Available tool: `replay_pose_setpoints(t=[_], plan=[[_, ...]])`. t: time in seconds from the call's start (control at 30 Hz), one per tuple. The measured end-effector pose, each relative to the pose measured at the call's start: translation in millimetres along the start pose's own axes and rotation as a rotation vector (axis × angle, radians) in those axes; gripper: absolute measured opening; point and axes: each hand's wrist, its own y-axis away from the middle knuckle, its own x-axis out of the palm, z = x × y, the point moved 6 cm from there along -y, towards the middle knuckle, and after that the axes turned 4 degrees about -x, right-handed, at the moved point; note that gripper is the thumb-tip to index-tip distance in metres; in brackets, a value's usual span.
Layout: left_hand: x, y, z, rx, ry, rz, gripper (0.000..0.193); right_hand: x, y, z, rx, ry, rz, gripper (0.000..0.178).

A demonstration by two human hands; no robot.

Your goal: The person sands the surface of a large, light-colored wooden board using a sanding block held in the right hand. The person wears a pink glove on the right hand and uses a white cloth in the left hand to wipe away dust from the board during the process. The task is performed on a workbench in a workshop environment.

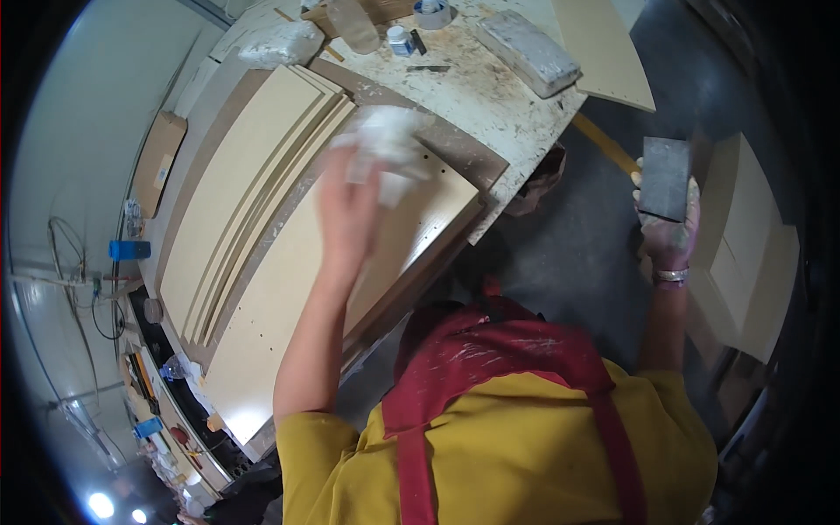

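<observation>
My left hand (348, 214), smeared by motion, is closed on a crumpled white cloth (385, 131) over the far part of a pale board (289, 302). Small dark holes run along the ends of this board. To its left lies a stack of similar long pale boards (249, 157). Out to the right, away from the table, my right hand (672, 245) wears a pinkish glove and grips a flat grey rectangular block (665, 179). The block's broad face is turned up, and it covers part of the fingers.
On the stained worktable (455, 96) sit a wrapped grey-white block (529, 52), a small white bottle (400, 40), a tape roll (431, 13) and a plastic bag (282, 44). A pale panel (604, 52) overhangs the far right edge. More pale panels (739, 254) stand beyond my right arm.
</observation>
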Motion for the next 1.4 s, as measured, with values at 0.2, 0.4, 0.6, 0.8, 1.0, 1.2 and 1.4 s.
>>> replay_pose_setpoints(t=[0.2, 0.4, 0.6, 0.8, 1.0, 1.2, 1.4], plan=[[88.4, 106.4, 13.7, 0.659, -0.879, 0.618, 0.019, 33.8, -16.7, -72.0, 0.132, 0.158, 0.055, 0.057], [-71.4, 17.7, -55.3, 0.200, -0.765, -0.151, 0.026, 83.2, -33.1, -79.2, 0.094, 0.867, 0.162, 0.057], [-155.4, -27.6, -11.3, 0.264, -1.341, -0.591, 0.035, 194.4, -9.9, -98.0, -0.031, 1.655, 0.793, 0.058], [-139.0, -30.8, -14.7, 0.332, -1.381, -0.542, 0.029, 239.8, -80.0, -196.4, -0.530, 1.984, 0.850, 0.056], [-152.0, -31.1, -10.0, 0.334, -1.339, -0.561, 0.029, 205.4, -9.9, -144.4, -0.434, 2.036, 0.905, 0.058], [-145.1, -36.6, -14.1, 0.346, -1.321, -0.542, 0.027, 245.7, -86.4, -193.7, -0.307, 1.905, 0.814, 0.058], [-156.9, -32.7, -9.2, 0.305, -1.303, -0.590, 0.025, 239.9, -42.7, -183.7, -0.572, 1.986, 0.941, 0.060]])
